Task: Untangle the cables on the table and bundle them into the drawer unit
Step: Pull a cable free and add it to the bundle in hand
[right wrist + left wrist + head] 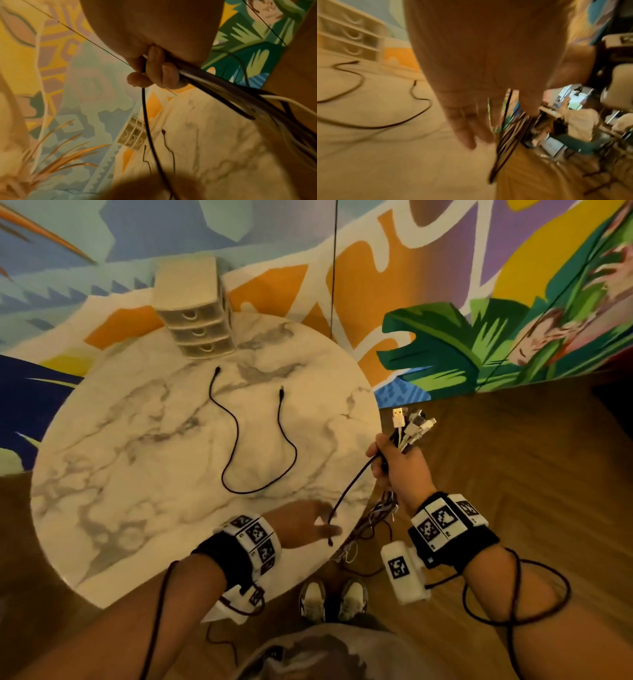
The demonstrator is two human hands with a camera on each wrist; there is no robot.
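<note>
— Why is one cable laid out alone on the round marble table [113, 446]?

— My guess is it's the one already freed. That black cable [236, 440] lies in a loose U, both plugs pointing toward the drawer unit [195, 313], apart from everything else, so it can't snag again.

— And the drawer unit itself?

— It stands at the far edge of the table, against the painted wall. Three drawers, all pushed in. Nothing shows through the fronts, so I can't tell whether anything is inside; from here, no cable looks stowed yet.

— What is the right hand [400, 470] doing off past the table's rim?

— Its fingers are curled tight round the bunch of cables [411, 429], plugs fanned out above the fist, the tangled tails [370, 525] hanging toward the floor. Holding it up like that probably lets the knots hang free.

— And the left hand [308, 525]?

— Low over the near edge of the table, fingers straight and a little spread, gripping nothing. One black strand [346, 494] runs down from the right fist, its plug dangling right by those fingers. I'd say it's the next one to be drawn out.
</note>
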